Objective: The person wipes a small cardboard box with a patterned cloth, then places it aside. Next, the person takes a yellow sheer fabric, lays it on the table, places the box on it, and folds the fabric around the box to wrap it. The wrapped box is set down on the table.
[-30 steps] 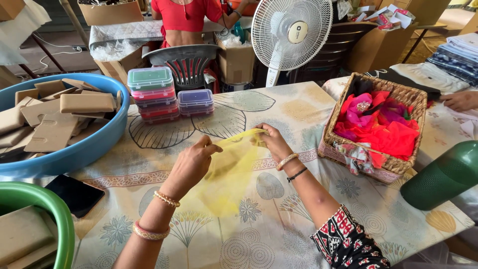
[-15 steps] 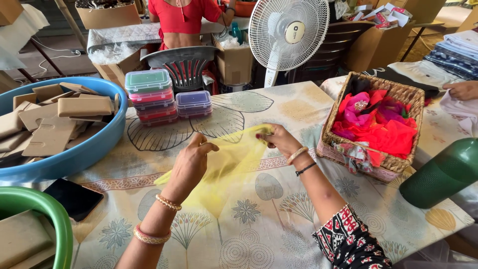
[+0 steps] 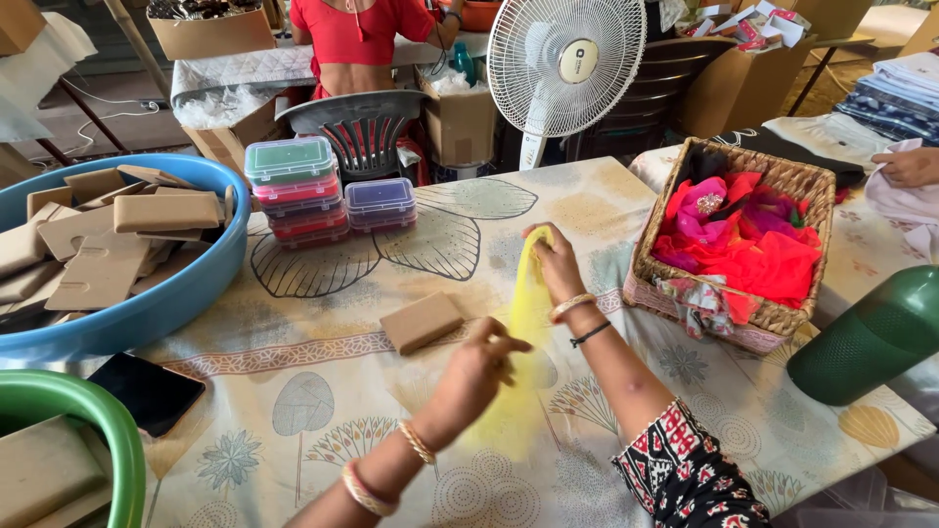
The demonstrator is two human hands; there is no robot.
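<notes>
Both hands, left hand [image 3: 476,369] and right hand [image 3: 554,262], pinch a sheer yellow cloth [image 3: 526,323] between closed fingers; right of them, a wicker basket [image 3: 782,318] holds red and pink cloths [image 3: 748,240].

The yellow cloth [image 3: 526,323], a second ago spread wide and flat between both hands, is now gathered into a narrow strip. The left hand [image 3: 476,372] has dropped back toward the person and pinches the near end, while the right hand [image 3: 554,262] holds the far end up. A small brown cardboard box [image 3: 422,322], earlier covered, now shows on the table [image 3: 293,391].
</notes>
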